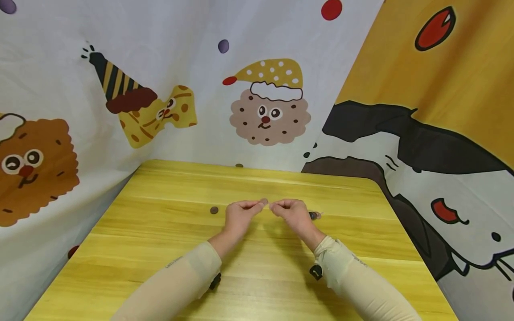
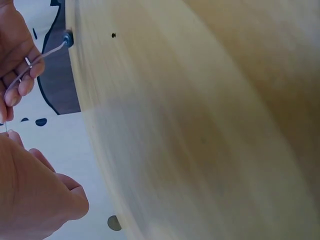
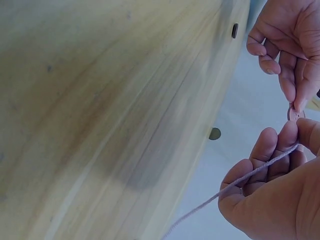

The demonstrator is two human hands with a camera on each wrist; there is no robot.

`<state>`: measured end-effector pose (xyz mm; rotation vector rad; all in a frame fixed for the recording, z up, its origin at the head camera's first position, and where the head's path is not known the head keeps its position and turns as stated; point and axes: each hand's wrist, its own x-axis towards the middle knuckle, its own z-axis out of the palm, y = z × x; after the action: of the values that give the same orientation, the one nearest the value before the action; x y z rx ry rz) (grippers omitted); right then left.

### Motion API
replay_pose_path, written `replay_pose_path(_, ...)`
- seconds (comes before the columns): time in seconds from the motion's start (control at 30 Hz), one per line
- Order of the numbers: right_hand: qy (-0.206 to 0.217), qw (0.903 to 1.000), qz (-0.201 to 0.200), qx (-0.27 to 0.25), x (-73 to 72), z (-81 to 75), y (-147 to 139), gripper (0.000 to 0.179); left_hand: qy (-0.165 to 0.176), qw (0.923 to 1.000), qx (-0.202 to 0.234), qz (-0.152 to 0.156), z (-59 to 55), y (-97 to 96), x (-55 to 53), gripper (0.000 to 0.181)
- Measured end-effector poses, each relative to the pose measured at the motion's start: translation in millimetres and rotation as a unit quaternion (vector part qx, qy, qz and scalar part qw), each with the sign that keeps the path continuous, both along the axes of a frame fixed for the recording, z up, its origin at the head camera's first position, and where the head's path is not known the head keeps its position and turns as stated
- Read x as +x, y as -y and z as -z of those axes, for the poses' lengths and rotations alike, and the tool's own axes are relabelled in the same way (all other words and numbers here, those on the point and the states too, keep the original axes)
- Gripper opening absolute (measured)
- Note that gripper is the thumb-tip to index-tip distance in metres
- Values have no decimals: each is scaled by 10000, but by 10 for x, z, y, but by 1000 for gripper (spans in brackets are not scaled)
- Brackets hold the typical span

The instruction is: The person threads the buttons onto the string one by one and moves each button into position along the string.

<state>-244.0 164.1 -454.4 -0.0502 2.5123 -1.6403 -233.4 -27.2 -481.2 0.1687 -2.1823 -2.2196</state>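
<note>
My left hand (image 1: 238, 219) pinches a small round pinkish-brown button (image 3: 292, 113) between thumb and fingertips. Facing it, my right hand (image 1: 295, 218) pinches a pale purple cord (image 3: 255, 171) near the button. From there the cord runs across the right palm and out past its little-finger side. Farther along, in the left wrist view, it leads to a dark round piece (image 2: 68, 38) at the table. Whether the cord's tip passes through a hole of the button cannot be told. Both hands are held above the table, fingertips almost touching.
A dark round button (image 1: 214, 210) lies on the wooden table (image 1: 160, 249), left of my left hand. Behind the table hangs a cloth (image 1: 201, 147) printed with cartoon figures. Black wrist devices (image 1: 316, 272) sit beneath the beige sleeves (image 1: 353, 276).
</note>
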Motion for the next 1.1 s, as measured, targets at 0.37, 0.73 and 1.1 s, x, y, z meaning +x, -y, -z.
replay_pose_path(0.37, 44, 9999, -36, 158, -7, 4, 11, 26, 123, 9997, 153, 123, -20, -38, 10, 23)
replay_pose_path(0.73, 134, 9998, 2, 141, -6, -2, 19, 32, -261, 9995, -166, 97, -10, -46, 33, 16)
replay_pose_path(1.1, 157, 9998, 72, 36, -14, 13, 40, 31, -681, 9948, -751, -36, -4, -55, 46, 11)
